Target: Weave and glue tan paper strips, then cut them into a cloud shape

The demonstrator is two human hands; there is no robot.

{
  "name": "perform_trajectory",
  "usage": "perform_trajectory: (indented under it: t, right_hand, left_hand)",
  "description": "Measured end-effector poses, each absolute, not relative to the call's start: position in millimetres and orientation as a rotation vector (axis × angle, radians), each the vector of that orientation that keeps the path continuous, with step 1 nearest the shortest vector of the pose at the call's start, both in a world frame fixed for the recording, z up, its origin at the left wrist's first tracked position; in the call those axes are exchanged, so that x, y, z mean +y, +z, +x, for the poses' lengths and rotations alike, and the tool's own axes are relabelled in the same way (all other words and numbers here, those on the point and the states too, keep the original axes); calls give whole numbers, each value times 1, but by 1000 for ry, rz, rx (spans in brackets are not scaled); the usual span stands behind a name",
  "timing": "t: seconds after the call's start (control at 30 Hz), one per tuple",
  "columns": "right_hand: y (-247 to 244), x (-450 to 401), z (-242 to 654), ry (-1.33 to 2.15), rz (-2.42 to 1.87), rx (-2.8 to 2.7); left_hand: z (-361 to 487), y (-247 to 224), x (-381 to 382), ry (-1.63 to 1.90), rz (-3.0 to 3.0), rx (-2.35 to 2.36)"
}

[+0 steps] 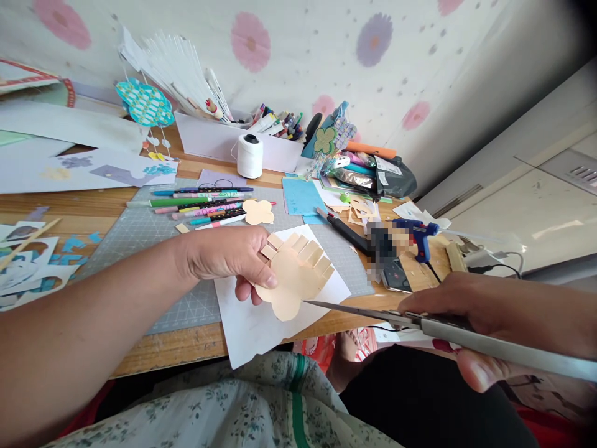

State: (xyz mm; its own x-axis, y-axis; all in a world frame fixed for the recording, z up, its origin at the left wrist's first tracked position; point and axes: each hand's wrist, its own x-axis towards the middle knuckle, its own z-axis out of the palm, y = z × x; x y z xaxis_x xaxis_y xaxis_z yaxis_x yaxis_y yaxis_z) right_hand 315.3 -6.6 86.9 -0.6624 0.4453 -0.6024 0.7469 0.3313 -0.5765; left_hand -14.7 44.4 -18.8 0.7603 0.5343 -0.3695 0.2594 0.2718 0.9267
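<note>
My left hand (233, 256) pinches a cream paper flower (291, 281) between thumb and fingers, above a white sheet. Short folded paper tabs (305, 252) stick up along the flower's far edge. From the right, my right hand (466, 314) grips a pair of scissors (359, 309) with grey handles. Their blades look closed or nearly so, and the tip points at the flower's lower right edge, at or very close to it. A second cream flower (258, 212) lies beyond my left wrist, beside several pens.
A grey cutting mat (158, 311) and a white sheet (252, 336) cover the table's front. Pens (205, 202), a thread spool (250, 155), blue paper (298, 196) and a blue glue gun (420, 233) lie beyond. Paper scraps (32, 267) are at left.
</note>
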Motion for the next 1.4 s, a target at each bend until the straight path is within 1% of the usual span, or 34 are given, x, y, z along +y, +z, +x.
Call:
perform_trajectory:
  t: [0.17, 0.43, 0.73, 0.9, 1.1, 1.4]
  right_hand:
    - [88, -8, 320, -1156, 1082, 2272]
    - [91, -10, 305, -1289, 1112, 2197]
    - [93, -10, 305, -1182, 1111, 2326]
    - [98, -9, 299, -1220, 1131, 2254]
    - [93, -2, 302, -1379, 1108, 2127]
    - [105, -3, 278, -1362, 1170, 2109]
  left_hand:
    - [-14, -20, 45, 200, 1320, 761]
    - [-14, -19, 45, 210, 1315, 761]
    - [-15, -17, 44, 227, 1313, 768]
    - [-16, -19, 46, 222, 1317, 743]
    - [-17, -19, 47, 220, 1309, 710]
    - [-18, -18, 46, 232, 1310, 706]
